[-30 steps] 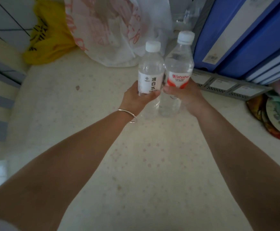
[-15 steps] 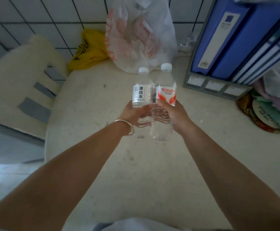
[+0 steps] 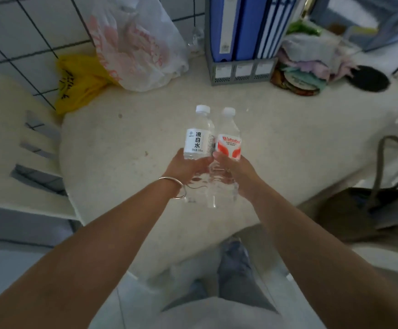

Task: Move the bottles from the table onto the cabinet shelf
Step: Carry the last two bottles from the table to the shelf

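- the round table fills the middle of your view, with blue binders at 1 o'clock.
- your left hand is wrapped around the white-label bottle; your right hand grips the red-label bottle.
- both bottles are held above the table centre, side by side and touching, long axes upright, caps toward 12 o'clock.

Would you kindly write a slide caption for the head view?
Left hand and right hand hold two upright water bottles side by side above a pale table.
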